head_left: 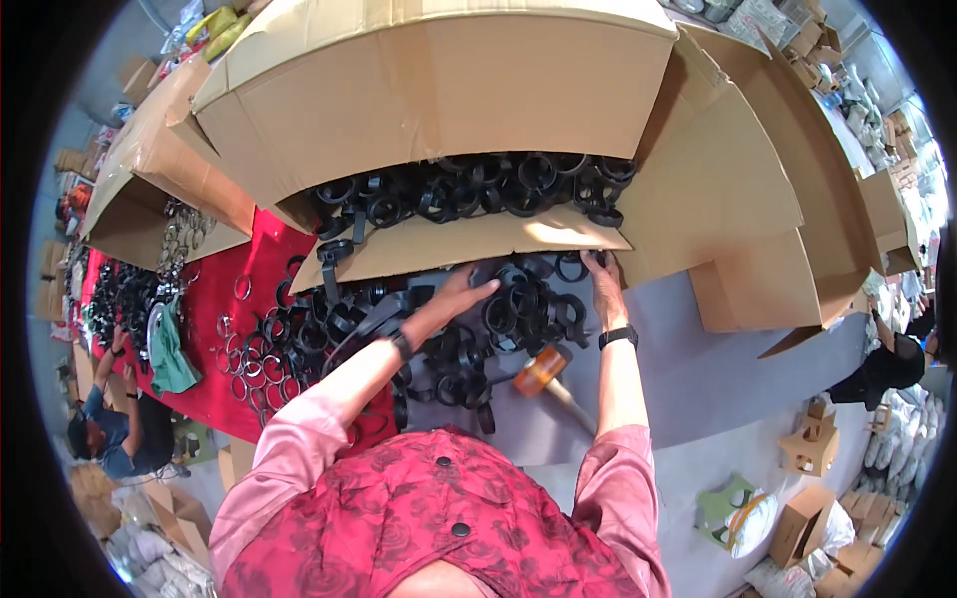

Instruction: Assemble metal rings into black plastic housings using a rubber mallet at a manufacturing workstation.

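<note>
Black ring-shaped clamps (513,309) lie heaped on the grey table covering in front of me. At the left side of this heap, my left hand (461,302) is closed round a dark ring part, its thumb apart from the partly hidden fingers. My right hand (604,286) is at the heap's far right, under the edge of the carton flap; its fingers close on a black ring whose full shape is hidden. A mallet (541,371) with an amber and dark head lies between my forearms, its handle pointing toward me.
A big open carton (439,90) full of black rings tips toward me, its flap (469,244) over the table. Shiny metal rings (261,374) lie on the red cloth (214,299) at left. Another carton (763,284) stands right. Another person (125,429) works at far left.
</note>
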The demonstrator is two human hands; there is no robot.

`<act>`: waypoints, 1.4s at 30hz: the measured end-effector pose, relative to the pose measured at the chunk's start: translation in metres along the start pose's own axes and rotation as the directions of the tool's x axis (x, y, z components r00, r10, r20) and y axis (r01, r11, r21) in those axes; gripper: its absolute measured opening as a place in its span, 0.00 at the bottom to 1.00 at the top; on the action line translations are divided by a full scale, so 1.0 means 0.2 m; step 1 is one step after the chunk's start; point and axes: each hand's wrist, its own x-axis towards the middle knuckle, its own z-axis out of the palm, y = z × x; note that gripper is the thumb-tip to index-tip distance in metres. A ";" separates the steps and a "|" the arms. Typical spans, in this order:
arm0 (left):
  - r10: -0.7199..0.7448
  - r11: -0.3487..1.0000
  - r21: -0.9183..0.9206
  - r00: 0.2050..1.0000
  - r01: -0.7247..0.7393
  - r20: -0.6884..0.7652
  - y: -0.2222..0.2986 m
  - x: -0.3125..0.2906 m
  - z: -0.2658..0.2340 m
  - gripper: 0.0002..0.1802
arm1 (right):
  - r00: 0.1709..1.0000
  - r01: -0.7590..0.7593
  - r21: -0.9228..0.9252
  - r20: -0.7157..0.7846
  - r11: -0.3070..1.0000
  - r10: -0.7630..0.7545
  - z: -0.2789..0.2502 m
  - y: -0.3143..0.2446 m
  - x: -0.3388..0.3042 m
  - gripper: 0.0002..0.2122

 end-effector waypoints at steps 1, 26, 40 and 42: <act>0.007 1.000 0.011 1.000 -0.007 -0.001 0.05 0.08 0.04 0.38 | 0.999 0.026 -0.027 0.035 0.999 -0.025 -0.03 0.03 0.05 0.41; -0.244 0.846 -0.411 0.932 0.341 0.269 0.16 0.25 0.10 0.33 | 0.941 0.320 -0.136 0.162 0.938 -0.298 0.43 0.10 -0.37 0.46; 0.537 0.838 0.131 0.843 -0.530 -0.026 0.82 -0.09 -0.31 0.42 | 0.690 0.723 -0.265 0.224 0.638 -0.689 0.86 -0.68 -0.75 0.41; 0.432 0.888 0.238 0.891 -0.394 -0.138 0.85 -0.03 -0.45 0.38 | 0.743 0.669 -0.362 0.346 0.649 -0.573 0.86 -0.65 -0.49 0.45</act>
